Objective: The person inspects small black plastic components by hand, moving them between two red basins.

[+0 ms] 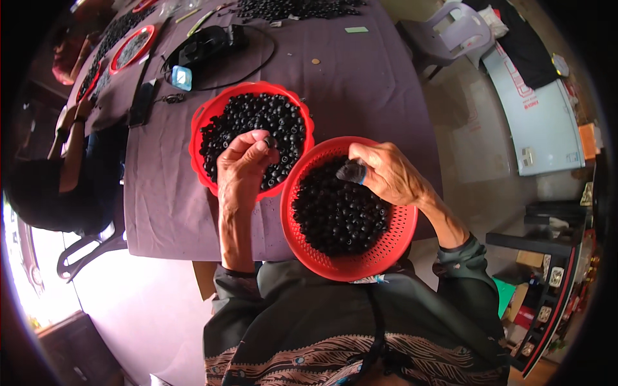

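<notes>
My left hand (239, 164) is over a red scalloped-rim tray (197, 132) heaped with small black ring-like parts (254, 110). Thumb and fingertips pinch one small black part (269, 141). To the right, a red perforated colander (400, 238) holds many more small black parts (341, 215) and sits at the near table edge, close against my body. Above its right side my right hand (389, 172) is closed, fingers curled. A dark cover (351, 172) sits on its thumb. Whatever those fingers hold, if anything, is hidden.
A purple-grey cloth covers the table (367, 83). Beyond the tray lie a black corded device (206, 48) and a small blue item (182, 78). Another person's arm (74, 145) reaches in at the left. A grey plastic chair (450, 38) stands far right, a shelf (547, 270) near right.
</notes>
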Available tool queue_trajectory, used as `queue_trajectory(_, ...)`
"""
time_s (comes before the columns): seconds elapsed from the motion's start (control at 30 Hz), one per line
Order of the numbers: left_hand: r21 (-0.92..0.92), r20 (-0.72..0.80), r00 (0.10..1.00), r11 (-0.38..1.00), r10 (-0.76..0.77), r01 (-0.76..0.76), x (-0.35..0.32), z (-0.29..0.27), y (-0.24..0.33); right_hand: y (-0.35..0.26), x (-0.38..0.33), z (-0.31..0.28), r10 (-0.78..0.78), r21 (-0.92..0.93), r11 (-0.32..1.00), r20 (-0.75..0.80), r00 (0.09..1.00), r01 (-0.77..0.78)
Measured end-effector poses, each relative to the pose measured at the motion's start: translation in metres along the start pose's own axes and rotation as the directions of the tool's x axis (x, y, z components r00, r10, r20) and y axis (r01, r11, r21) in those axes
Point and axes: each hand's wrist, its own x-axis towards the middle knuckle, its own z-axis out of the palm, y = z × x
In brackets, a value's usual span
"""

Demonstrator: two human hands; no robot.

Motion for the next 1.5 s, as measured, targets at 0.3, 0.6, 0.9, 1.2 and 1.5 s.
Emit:
queue_trajectory(0.3, -0.475, 0.342, 0.935, 0.841, -0.093, 0.257, -0.007, 0.075, -0.029, -0.018, 0.016, -0.029, -0.038, -0.102, 0.994, -0.076, 0.996, 0.030)
queue_trajectory(0.6, -0.338, 0.381, 0.922, 0.918, -0.068, 0.207, -0.010, 0.091, -0.033, -0.012, 0.006, -0.039, -0.017, -0.184, 0.983, -0.034, 0.999, 0.010)
queue_trajectory(0.9, -0.314, 0.330, 0.939, 0.927, -0.095, 0.204, -0.011, 0.091, -0.035, -0.012, 0.003, -0.035, 0.032, -0.227, 0.973, -0.023, 0.999, -0.037)
queue_trajectory(1.2, -0.367, 0.307, 0.946, 0.905, -0.100, 0.215, -0.015, 0.092, -0.037, -0.013, 0.002, -0.032, 0.029, -0.265, 0.964, -0.001, 1.000, -0.028)
queue_trajectory(1.5, -0.361, 0.257, 0.963, 0.917, -0.077, 0.169, -0.019, 0.094, -0.040, -0.003, -0.002, -0.025, -0.035, -0.354, 0.935, -0.018, 0.999, 0.026)
